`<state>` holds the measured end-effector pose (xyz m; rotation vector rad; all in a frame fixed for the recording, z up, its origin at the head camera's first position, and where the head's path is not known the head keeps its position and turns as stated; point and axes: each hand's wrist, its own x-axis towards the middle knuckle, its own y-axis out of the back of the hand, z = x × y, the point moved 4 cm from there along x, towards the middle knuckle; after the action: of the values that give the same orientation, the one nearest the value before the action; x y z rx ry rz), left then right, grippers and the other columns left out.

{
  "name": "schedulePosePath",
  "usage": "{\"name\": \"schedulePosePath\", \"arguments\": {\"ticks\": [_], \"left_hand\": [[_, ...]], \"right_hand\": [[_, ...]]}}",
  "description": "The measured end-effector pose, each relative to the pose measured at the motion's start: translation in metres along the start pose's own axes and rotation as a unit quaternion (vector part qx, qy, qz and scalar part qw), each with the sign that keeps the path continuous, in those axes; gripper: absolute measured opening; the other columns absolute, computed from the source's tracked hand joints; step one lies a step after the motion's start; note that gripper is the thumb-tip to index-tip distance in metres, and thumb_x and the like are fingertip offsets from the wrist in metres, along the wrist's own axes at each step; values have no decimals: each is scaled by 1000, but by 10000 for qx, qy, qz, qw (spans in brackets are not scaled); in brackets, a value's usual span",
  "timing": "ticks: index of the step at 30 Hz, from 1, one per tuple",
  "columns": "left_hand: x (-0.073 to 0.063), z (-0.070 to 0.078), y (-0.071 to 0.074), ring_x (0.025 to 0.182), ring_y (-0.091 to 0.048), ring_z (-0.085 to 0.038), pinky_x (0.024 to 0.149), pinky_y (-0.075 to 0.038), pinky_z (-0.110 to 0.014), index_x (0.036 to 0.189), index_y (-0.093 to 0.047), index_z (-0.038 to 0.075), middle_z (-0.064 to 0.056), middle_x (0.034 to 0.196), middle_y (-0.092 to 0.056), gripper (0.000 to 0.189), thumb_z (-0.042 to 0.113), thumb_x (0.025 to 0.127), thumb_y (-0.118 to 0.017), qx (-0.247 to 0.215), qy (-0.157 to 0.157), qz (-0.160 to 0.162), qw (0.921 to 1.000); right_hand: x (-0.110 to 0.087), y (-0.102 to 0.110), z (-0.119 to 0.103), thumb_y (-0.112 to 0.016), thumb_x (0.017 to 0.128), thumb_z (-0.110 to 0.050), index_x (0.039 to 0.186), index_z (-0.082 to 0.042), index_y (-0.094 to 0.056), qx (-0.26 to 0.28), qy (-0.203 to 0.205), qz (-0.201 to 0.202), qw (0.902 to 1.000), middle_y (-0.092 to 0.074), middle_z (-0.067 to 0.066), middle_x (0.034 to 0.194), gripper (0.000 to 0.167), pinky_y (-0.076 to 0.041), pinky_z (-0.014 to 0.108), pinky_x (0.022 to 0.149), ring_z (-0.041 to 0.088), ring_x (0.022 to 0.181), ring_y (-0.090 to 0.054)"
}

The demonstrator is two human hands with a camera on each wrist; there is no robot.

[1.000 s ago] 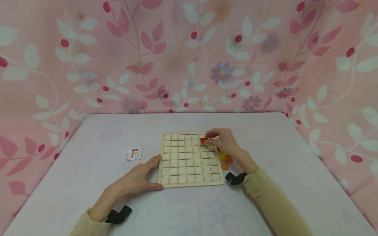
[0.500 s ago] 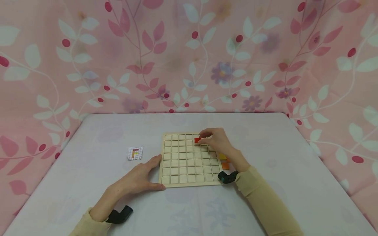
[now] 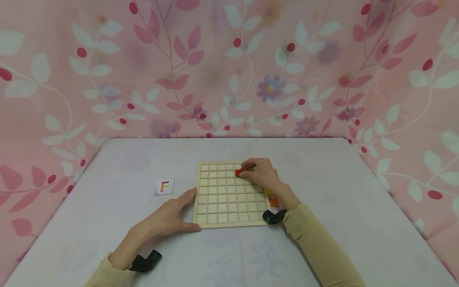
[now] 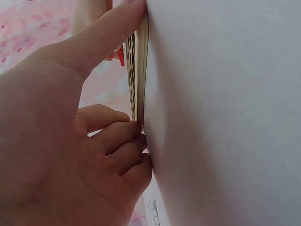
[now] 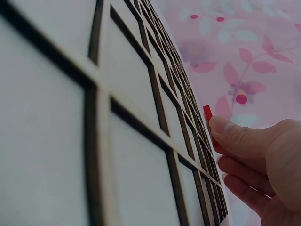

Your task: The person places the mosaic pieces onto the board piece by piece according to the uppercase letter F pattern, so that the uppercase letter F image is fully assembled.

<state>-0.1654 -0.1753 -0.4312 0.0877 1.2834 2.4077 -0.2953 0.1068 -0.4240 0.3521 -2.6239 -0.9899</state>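
Observation:
A pale wooden grid board [image 3: 222,197] lies on the table in the head view. Over its second row from the back, right of centre, my right hand [image 3: 263,175] pinches a small red square tile [image 3: 238,173] between thumb and fingers. The right wrist view shows the tile [image 5: 207,113] tilted on edge, close over the grid. My left hand [image 3: 163,217] rests against the board's left side, fingertips at the edge and thumb at the front left corner. In the left wrist view, its fingers [image 4: 124,146] touch the board's edge.
A small paper card [image 3: 164,186] with a coloured grid pattern lies left of the board. Orange tiles [image 3: 274,201] and a yellow one [image 3: 269,191] lie along the board's right side, partly hidden by the right hand. A floral cloth [image 3: 222,67] hangs behind the table.
My right hand has carried the red tile left across the board's back rows and slightly lower, toward the grid. The left hand has stayed at the board's edge.

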Motion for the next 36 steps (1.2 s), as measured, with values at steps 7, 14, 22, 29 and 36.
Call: {"name": "schedulePosePath", "arguments": {"ticks": [7,14,22,29,36], "left_hand": [[0,0,-1,151,-27,-30,120,-28,-50,158,-26,7,-11,163,-29,118,57,69,-85,-3,15,-17,10000],[0,1,0,151,-27,-31,120,-28,-50,158,-27,7,-11,163,-30,117,57,70,-85,-13,7,-17,10000],[-1,2,1,151,-27,-30,120,-28,-50,158,-27,7,-11,163,-29,117,57,70,-85,12,11,-5,10000],[-1,2,1,151,-27,-30,120,-29,-50,158,-27,7,-11,163,-30,117,58,70,-84,11,-30,-5,10000],[-1,1,2,150,-28,-30,120,-29,-50,158,-27,6,-11,163,-30,117,58,70,-84,8,-66,8,10000]], "right_hand": [[1,-3,6,-83,82,-20,103,-9,-76,41,44,4,10000,-76,3,96,25,-59,34,84,18,91,-72],[1,-4,6,-82,83,-18,102,-8,-76,7,271,-16,9996,-76,4,96,23,-59,33,84,18,91,-72],[1,-5,6,-82,84,-19,104,-6,-76,-61,364,-55,9993,-76,5,98,25,-59,31,84,19,94,-71],[1,-4,5,-82,84,-18,105,-5,-76,7,408,-57,9992,-76,7,100,26,-60,32,84,21,94,-72],[0,-3,4,-82,84,-16,107,-3,-76,90,416,-80,9991,-76,8,101,27,-59,32,84,22,94,-72]]}}
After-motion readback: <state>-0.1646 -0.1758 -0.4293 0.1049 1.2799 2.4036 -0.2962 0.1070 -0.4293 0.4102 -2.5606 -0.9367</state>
